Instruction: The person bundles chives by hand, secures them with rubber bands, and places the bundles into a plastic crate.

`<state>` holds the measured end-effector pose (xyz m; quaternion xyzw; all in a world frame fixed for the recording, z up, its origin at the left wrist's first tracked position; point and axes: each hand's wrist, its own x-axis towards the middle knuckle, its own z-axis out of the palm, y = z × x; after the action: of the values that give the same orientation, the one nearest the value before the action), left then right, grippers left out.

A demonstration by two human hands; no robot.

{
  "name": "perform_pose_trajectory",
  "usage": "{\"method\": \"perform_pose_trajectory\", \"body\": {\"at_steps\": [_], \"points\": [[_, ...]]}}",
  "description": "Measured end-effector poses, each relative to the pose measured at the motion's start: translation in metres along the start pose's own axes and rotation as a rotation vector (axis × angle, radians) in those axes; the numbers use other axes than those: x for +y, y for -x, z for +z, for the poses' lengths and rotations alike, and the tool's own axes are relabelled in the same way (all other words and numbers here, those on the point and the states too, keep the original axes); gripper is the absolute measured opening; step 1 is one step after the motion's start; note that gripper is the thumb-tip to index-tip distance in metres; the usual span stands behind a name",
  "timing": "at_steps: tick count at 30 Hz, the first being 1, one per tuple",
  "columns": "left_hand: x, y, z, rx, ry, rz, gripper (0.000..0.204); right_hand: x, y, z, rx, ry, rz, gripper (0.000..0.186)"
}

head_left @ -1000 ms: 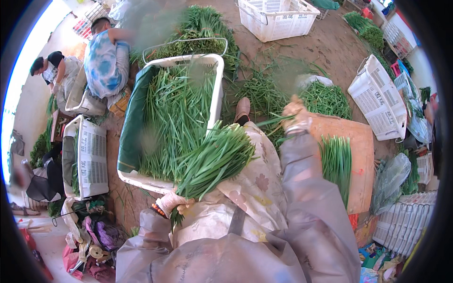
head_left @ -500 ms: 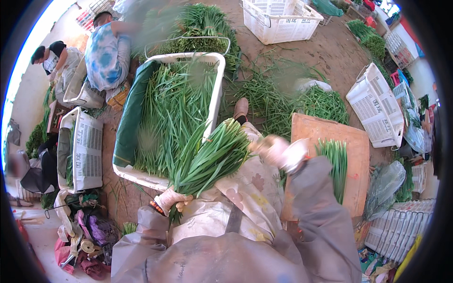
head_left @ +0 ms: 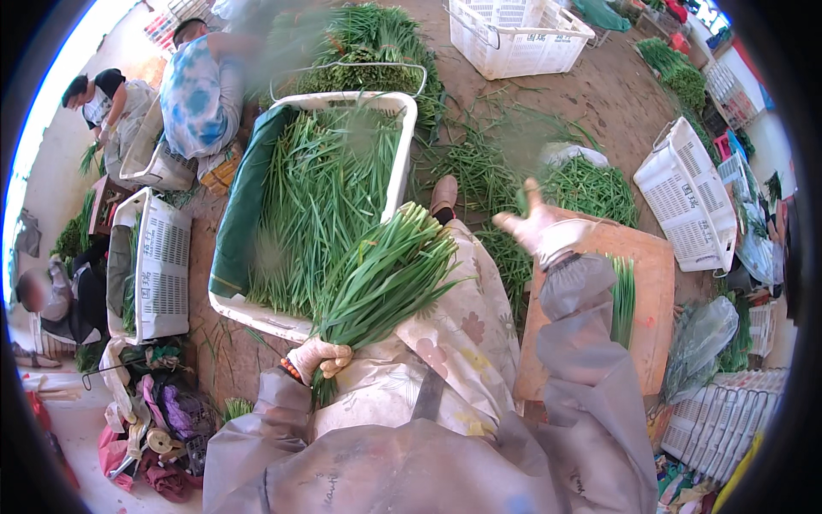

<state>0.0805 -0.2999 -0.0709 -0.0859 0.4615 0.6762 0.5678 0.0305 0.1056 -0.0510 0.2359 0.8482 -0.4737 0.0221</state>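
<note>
My left hand [head_left: 318, 358], in a pale glove, grips the stem end of a thick bunch of long green leaves [head_left: 385, 278] that fans up over my flowered apron. My right hand [head_left: 536, 226], also gloved, is raised with fingers spread and empty above the far edge of a wooden board [head_left: 655, 283]. A smaller bundle of greens [head_left: 623, 295] lies on that board. In front of my knees stands a white crate [head_left: 398, 154] lined with green cloth and filled with loose greens.
Loose greens [head_left: 591, 184] are heaped on the dirt floor ahead. White plastic crates [head_left: 518, 38] stand at the back, right [head_left: 689, 201] and left [head_left: 158, 265]. Two people sit at the left rear, another at the left edge. Cloth scraps lie lower left.
My right hand has lifted off the board and moved up and left, opening its fingers. The bunch in my left hand stays held, tilted slightly more upright.
</note>
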Motion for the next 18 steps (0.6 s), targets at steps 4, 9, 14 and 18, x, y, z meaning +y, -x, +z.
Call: {"method": "perform_pose_trajectory", "body": {"at_steps": [4,9,14,18], "points": [[0.003,0.002,0.004,0.059,-0.009,-0.020,0.019,-0.021,0.036,0.040,-0.645,-0.269,0.147,0.066],[0.005,0.004,0.007,0.190,-0.070,-0.040,0.015,0.025,0.017,0.049,-0.211,-0.344,-0.157,0.020],[0.006,0.004,0.010,0.254,-0.140,-0.005,0.020,-0.021,0.019,0.007,-0.255,-0.584,0.279,0.013],[-0.003,-0.005,-0.002,0.251,-0.259,0.161,0.029,-0.023,0.043,0.063,-0.494,-0.316,0.165,0.020]]}}
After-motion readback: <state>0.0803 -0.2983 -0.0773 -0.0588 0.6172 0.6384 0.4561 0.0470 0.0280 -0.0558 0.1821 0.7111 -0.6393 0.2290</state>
